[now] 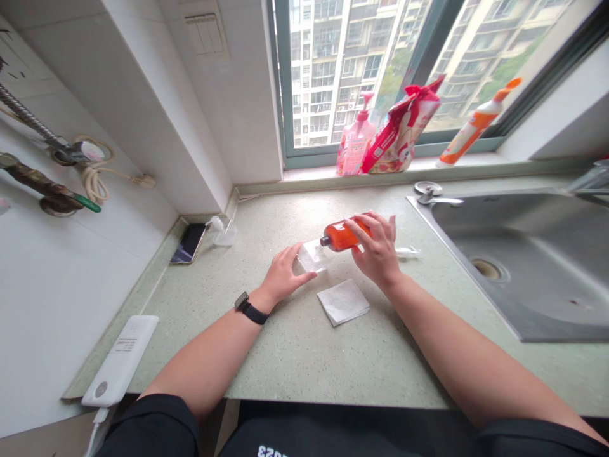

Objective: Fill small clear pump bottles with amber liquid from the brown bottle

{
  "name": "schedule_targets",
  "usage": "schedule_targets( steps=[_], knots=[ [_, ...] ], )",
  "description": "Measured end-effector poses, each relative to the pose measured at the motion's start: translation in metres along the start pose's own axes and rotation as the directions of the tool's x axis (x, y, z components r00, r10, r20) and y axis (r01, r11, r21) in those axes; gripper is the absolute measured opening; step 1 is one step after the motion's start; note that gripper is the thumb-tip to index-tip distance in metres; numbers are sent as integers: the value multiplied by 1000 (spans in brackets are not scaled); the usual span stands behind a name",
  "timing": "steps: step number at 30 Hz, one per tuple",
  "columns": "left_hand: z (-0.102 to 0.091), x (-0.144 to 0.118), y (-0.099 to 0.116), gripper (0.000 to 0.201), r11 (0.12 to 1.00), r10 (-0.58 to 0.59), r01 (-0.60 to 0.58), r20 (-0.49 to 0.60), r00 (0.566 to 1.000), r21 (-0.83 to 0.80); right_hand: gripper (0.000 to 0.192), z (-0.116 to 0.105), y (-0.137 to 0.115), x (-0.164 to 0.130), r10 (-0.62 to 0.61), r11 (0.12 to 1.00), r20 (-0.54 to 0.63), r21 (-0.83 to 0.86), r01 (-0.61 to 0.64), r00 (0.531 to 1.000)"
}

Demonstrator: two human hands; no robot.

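My right hand [378, 247] grips an orange bottle [341, 235] that is tipped on its side, its uncapped dark neck pointing left. Just under the neck is a clear plastic container [313, 256] on the counter. Fingers and thumb of my left hand [287, 273] are curved around the container's left and near sides, steadying it. Whether liquid is running from the neck is too small to tell. A folded white paper napkin [343, 301] lies on the counter in front of both hands. Beyond my right hand lies a small clear plastic-looking item [408, 252], partly hidden.
A steel sink [514, 324] with a faucet [440, 198] is at right. On the windowsill stand a pink pump bottle [353, 149], a red bag [404, 136] and an orange-white bottle [469, 133]. At left are a phone [189, 244], a clear spray nozzle-like piece [221, 231] and a white power bank [122, 362].
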State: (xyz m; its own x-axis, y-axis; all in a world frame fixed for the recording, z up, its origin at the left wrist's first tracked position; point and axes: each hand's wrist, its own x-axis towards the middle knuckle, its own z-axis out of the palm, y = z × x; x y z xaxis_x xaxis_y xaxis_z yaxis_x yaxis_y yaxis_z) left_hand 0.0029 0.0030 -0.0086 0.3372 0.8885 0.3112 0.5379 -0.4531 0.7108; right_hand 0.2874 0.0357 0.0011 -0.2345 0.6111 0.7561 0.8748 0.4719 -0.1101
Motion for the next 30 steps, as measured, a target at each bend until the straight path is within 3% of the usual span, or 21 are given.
schedule_targets(
  steps=[30],
  knots=[
    [0,0,-1,79,1000,-10,10,7,1000,-6,89,-1,0,1,-24,1000,-23,-15,23,999]
  ],
)
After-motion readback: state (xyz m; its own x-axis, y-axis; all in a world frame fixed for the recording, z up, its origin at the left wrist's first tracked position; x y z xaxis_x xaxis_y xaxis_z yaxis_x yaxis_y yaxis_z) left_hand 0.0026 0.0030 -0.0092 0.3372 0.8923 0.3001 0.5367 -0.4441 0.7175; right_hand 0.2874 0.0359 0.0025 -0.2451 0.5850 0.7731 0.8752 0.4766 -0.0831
